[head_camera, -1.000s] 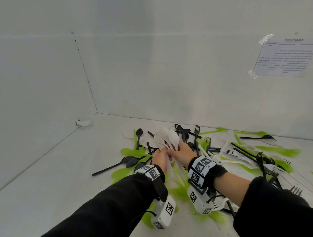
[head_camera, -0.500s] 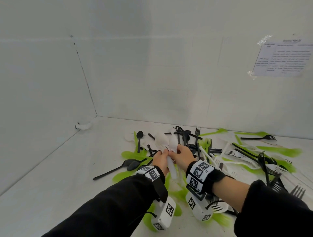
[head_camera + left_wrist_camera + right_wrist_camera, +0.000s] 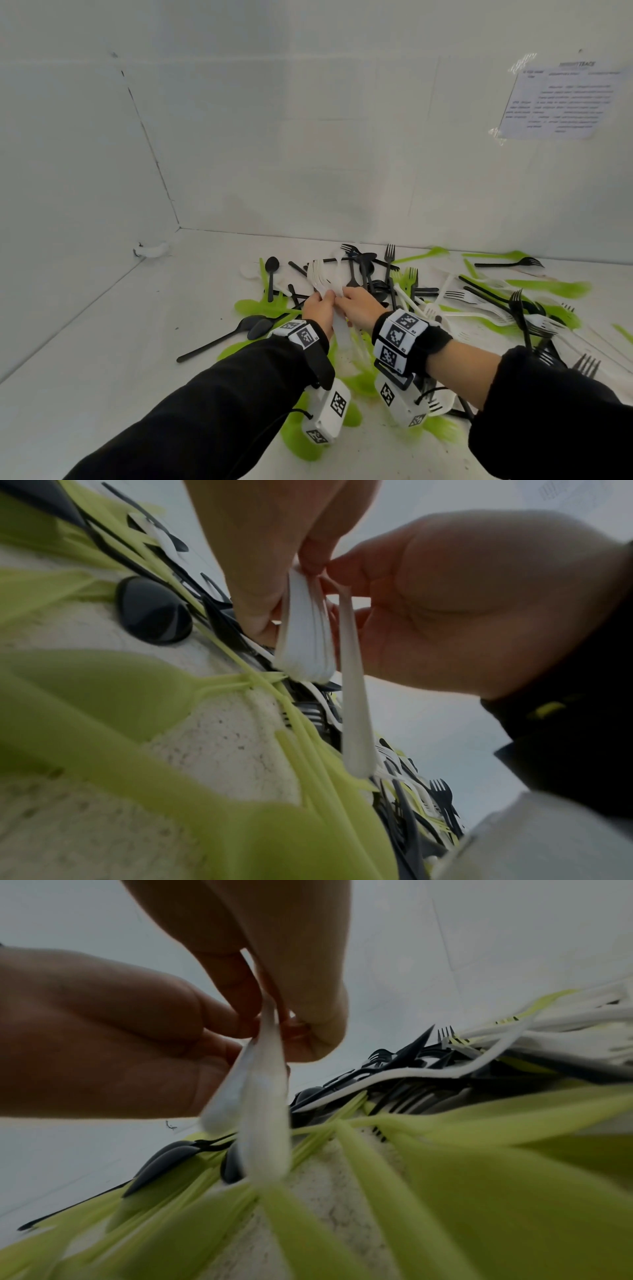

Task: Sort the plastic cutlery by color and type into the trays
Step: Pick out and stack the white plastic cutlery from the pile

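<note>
Both hands are up close together over the pile, working the same bunch of white cutlery (image 3: 323, 279). Left hand (image 3: 318, 310) has its fingers curled round the handles of the bunch, heads fanned out at 12 o'clock from the knuckles; one looks like a fork w/ tines showing, the rest too blurry to call. Right hand (image 3: 359, 305) sits just beside at 3 o'clock, fingertips pinching into the same bunch. In the left wrist view a clump of white handles (image 3: 304, 642) hangs below the left hand's fingers (image 3: 270, 561), and one single white handle (image 3: 352, 696) dangles separately where the right hand (image 3: 462, 601) pinches it. Right wrist view shows the same thing from the other side: white handles (image 3: 257, 1104) hanging from the pinch, left hand (image 3: 103, 1042) on the far side.

Under and around the hands is the messy pile on the white table (image 3: 102, 342): green cutlery (image 3: 263, 306) at 9 o'clock, black spoons (image 3: 255, 325) at 8 o'clock w/ one long handle running out toward the left, another black spoon (image 3: 272, 270) at 11. Black forks (image 3: 388, 260) at 1 o'clock, white forks (image 3: 476, 301) and more green and black stuff spread out at 3. Taped paper sheet (image 3: 561, 102) high on the wall at 2 o'clock.
</note>
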Available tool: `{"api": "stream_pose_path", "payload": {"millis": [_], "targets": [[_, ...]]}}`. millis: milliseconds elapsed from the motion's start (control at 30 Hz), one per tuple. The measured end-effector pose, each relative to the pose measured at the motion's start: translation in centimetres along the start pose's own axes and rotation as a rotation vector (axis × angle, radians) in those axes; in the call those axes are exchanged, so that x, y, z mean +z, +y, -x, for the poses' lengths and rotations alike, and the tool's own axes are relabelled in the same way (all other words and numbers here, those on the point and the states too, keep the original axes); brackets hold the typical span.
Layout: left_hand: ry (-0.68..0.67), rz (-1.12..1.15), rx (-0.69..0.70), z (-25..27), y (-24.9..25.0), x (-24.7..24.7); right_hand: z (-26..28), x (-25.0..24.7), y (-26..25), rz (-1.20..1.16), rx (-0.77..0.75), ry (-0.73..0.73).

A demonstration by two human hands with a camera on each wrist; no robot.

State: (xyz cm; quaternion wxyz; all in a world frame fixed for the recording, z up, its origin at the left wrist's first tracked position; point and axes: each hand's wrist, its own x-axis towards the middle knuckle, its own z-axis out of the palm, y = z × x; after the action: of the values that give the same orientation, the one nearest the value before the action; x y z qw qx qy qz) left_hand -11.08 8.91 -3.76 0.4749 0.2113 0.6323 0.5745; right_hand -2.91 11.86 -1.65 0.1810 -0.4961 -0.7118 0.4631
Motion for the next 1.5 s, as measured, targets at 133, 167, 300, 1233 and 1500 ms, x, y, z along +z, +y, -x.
{"api": "stream_pose_path", "payload": {"millis": [133, 167, 300, 1233, 1500], "targets": [[-0.003, 0.002, -0.002, -0.2, 0.1, 0.1, 0.1, -0.4, -0.7, -0.046, 0.046, 0.104], [-0.014, -0.006, 0.000, -0.1, 0.2, 0.1, -0.1, -0.6, -1.0, -0.070, 0.063, 0.157], [-0.097, -0.036, 0.005, 0.3, 0.7, 0.3, -0.9, -1.0, -2.4, -0.130, 0.122, 0.157], [-0.059, 0.047, -0.028, -1.1, 1.0, -1.6, -6.4, -4.0, -4.7, 0.334, 0.158, 0.052], [-0.035, 0.070, -0.077, -2.2, 1.6, -2.5, -11.5, -2.7, -4.1, 0.840, 0.102, -0.162]]}}
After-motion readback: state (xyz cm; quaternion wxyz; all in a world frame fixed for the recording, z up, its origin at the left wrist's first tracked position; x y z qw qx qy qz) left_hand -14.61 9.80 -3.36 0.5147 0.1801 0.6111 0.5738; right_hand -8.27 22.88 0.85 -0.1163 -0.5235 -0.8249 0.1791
